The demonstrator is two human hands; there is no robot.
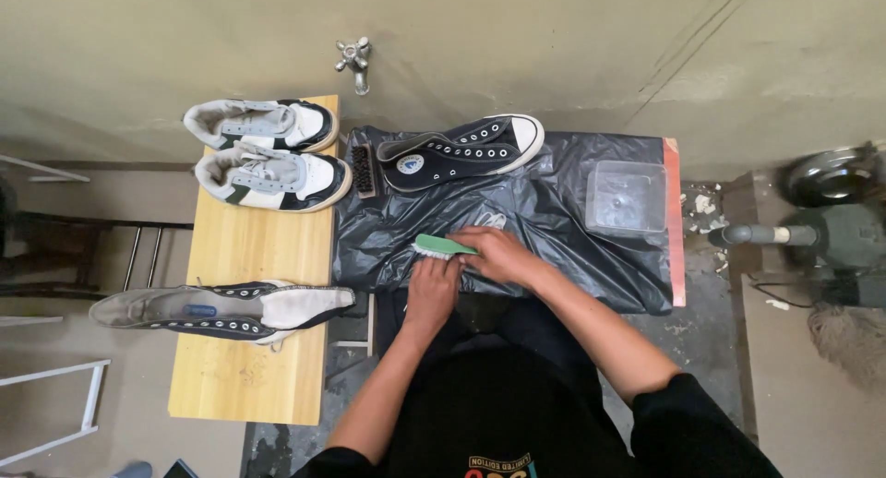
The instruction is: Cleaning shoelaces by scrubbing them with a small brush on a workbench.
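Head view: the right hand (pixel 494 254) is closed over the back of a green-handled scrub brush (pixel 443 247), bristles down on the black plastic sheet (pixel 554 220) that covers the right part of the work surface. The left hand (pixel 432 289) lies just beside and below the brush, fingers curled and pressing on something against the sheet; what lies under it is hidden, so I cannot tell whether it grips or only steadies. Risk, as a judgement: the sheet is wrinkled and loose, and a hard stroke could drag it toward the person and pull the black high-top sneaker (pixel 461 152) and the clear plastic tub (pixel 628 197) along with it. The tub sits near the sheet's right edge, so a tug could tip it off. The dark sneaker lying on its side (pixel 217 312) overhangs the left edge of the wooden desk (pixel 249 376) and could drop if knocked. Count: 2 white low sneakers (pixel 268 150) at the far end of the desk, 1 black high-top, 1 dark sneaker on its side, so 4 shoes; 2 brushes, the green one and 1 dark brush (pixel 362 171) beside the high-top; 1 tub; 1 wall tap (pixel 354 61); 1 sheet.
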